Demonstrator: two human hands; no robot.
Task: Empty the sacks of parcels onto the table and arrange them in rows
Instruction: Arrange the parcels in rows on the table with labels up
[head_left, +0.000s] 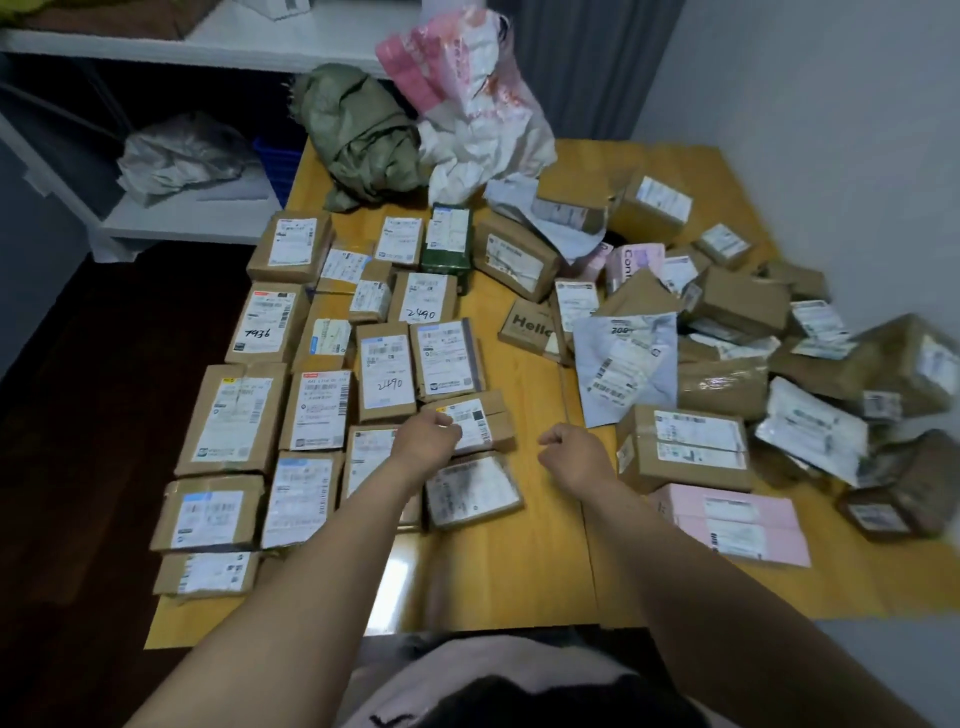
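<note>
- The surface shows a bare strip down its middle. It runs from the near edge up between the sorted rows on the left and the loose heap on the right.
- The rows reach the left edge of the surface, and the heap covers most of the right side.
- The right hand hovers over the bare strip, fingers curled into a loose fist with nothing in them.
- The left hand is at the near left corner of a small brown parcel on the right flank of the rows. Its fingers are curled, but I cannot tell whether they grip the parcel or only touch it.
- At the far edge a crumpled green sack and a white and pink sack sit touching each other.
- The heap's right part is blurred, and its parcels overlap and hide one another. The left forearm covers parts of two parcels in the near rows.
- Parcels in the rows lie flat with labels up, long axes mostly pointing away from the person. The small brown parcel lies crosswise, slightly skewed.
- A pink parcel lies flat at the heap's near side, with its long axis running left to right.
</note>
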